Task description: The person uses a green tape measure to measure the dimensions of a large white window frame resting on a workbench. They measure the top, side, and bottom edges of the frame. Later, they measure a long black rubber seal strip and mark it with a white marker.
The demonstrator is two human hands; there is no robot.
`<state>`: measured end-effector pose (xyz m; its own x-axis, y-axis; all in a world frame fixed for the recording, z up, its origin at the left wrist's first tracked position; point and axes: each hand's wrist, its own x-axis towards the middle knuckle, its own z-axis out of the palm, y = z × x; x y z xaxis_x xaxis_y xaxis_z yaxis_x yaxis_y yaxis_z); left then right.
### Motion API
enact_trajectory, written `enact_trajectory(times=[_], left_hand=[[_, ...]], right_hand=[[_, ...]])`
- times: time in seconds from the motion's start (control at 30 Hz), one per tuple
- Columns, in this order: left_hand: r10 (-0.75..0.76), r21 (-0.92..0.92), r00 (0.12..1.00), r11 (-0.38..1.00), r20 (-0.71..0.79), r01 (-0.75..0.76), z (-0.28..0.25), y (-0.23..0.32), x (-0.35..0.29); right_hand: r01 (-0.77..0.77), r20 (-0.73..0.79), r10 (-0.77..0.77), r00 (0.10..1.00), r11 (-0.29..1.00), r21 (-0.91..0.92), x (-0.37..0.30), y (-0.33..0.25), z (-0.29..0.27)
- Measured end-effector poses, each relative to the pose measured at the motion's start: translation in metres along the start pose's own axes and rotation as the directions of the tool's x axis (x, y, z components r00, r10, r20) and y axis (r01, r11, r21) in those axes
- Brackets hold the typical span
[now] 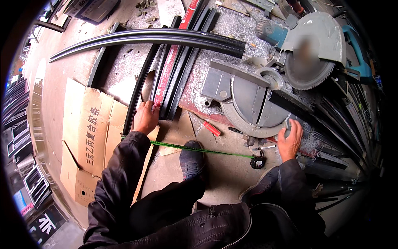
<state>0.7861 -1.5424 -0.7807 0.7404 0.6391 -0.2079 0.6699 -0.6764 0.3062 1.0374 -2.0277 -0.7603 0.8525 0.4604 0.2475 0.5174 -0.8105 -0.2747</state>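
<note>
My left hand [145, 118] is closed around the lower end of a long black profile strip [142, 85]; its fingertips lie close to a red-labelled strip [166, 74]. My right hand [290, 141] is at the front edge of the mitre saw base [253, 103], fingers bent and apart, with nothing clearly held. A green measuring tape blade [199, 150] stretches from beside my left wrist across to the black tape measure case [258, 162], which lies to the left of my right hand. Part of the blade passes behind my left sleeve.
The saw's toothed blade [309, 74] is raised at the upper right. A dark profile [298, 106] lies across its base. Another long black profile [149, 36] crosses the strips. Flattened cardboard [89, 141] lies left; a red-handled tool [212, 128] and a pen [264, 147] lie near the saw.
</note>
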Motion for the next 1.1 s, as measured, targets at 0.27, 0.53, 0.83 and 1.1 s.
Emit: enact_trajectory(times=[0.27,0.53,0.83,1.1], left_hand=[[0.017,-0.035,0.999,0.999,0.03,-0.016,0.008,0.002,-0.008],[0.141,0.041,0.99,0.989,-0.016,-0.14,0.035,0.017,-0.03],[0.125,0.013,0.984,0.992,-0.126,-0.124,0.056,0.013,-0.028],[0.026,-0.035,0.999,0.999,0.03,-0.025,0.041,0.038,-0.032]], right_hand=[[0.036,0.135,-0.01,0.991,0.981,-0.188,0.056,0.058,0.005],[0.191,0.18,-0.153,0.972,0.958,-0.215,0.061,0.064,-0.004],[0.18,0.303,-0.127,0.944,0.972,-0.153,0.07,0.065,-0.018],[0.18,0.373,-0.104,0.922,0.968,-0.174,0.067,0.069,-0.025]])
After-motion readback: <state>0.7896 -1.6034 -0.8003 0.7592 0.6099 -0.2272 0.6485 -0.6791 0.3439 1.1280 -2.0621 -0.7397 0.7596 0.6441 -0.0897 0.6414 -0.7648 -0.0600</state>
